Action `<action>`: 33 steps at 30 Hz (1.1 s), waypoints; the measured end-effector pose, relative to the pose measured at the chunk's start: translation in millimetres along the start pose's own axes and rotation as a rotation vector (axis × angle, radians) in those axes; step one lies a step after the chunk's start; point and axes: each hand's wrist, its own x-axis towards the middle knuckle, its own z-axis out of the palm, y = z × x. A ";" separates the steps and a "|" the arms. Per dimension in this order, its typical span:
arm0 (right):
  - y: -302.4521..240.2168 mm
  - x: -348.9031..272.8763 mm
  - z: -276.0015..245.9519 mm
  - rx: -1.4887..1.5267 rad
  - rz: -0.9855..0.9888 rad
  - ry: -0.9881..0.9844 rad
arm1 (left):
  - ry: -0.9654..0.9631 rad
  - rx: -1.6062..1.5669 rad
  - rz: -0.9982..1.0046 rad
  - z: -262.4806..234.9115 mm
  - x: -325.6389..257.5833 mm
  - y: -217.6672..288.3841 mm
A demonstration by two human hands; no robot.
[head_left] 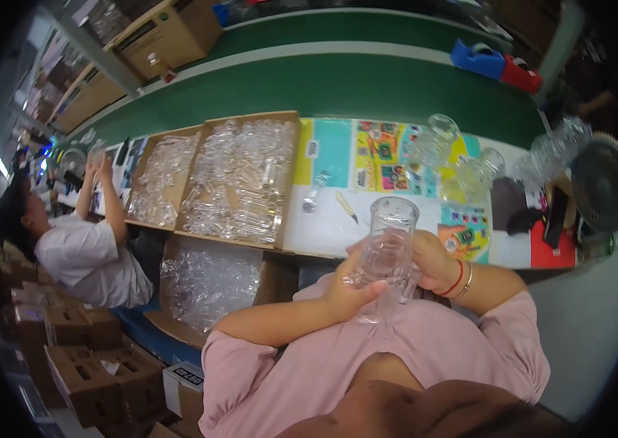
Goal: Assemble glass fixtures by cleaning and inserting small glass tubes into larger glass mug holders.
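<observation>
Workshop bench. The left hand (353, 288) and right hand (429, 263) clasp a clear glass jar (389, 252) upright near the chest, fingers wrapped around it. Beyond, the white worktop (323, 223) carries cardboard trays (240, 179) of clear parts; a green conveyor belt (338, 84) runs along the far side. A co-worker (83, 248) sits left.
</observation>
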 end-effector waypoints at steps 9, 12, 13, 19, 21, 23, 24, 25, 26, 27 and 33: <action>12.5 17.2 7.8 0.228 0.034 0.018 | 0.107 -0.335 -0.429 -15.3 6.3 -4.9; 1.4 4.3 32.3 0.095 -0.053 0.013 | 0.060 -0.082 -0.143 -11.6 1.4 -9.5; -0.6 -0.3 37.5 0.042 -0.094 -0.012 | 0.030 0.094 0.051 -8.2 0.2 -7.1; 2.4 -9.3 34.8 -0.094 -0.154 0.004 | -0.106 -0.105 0.019 -6.2 0.2 -2.7; 3.2 -13.1 37.0 -0.116 -0.163 0.009 | -0.119 -0.099 0.051 -5.0 2.1 -3.0; 3.9 -13.1 39.7 -0.135 -0.239 0.006 | -0.168 -0.139 0.096 -4.2 3.8 3.2; 3.7 -11.1 40.5 -0.136 -0.228 -0.001 | -0.155 -0.139 0.098 -5.6 2.9 2.2; 3.4 -9.2 41.0 -0.137 -0.217 -0.009 | -0.138 -0.119 0.082 -7.5 2.0 0.5; 3.1 -7.5 41.2 -0.138 -0.207 -0.015 | -0.122 -0.100 0.064 -8.8 0.8 -0.5; 2.3 -3.9 40.7 -0.139 -0.205 -0.012 | -0.122 -0.104 0.064 -11.3 1.6 0.6; 3.7 -1.5 36.9 -0.136 -0.185 -0.025 | -0.135 -0.158 0.054 -14.4 -1.4 0.9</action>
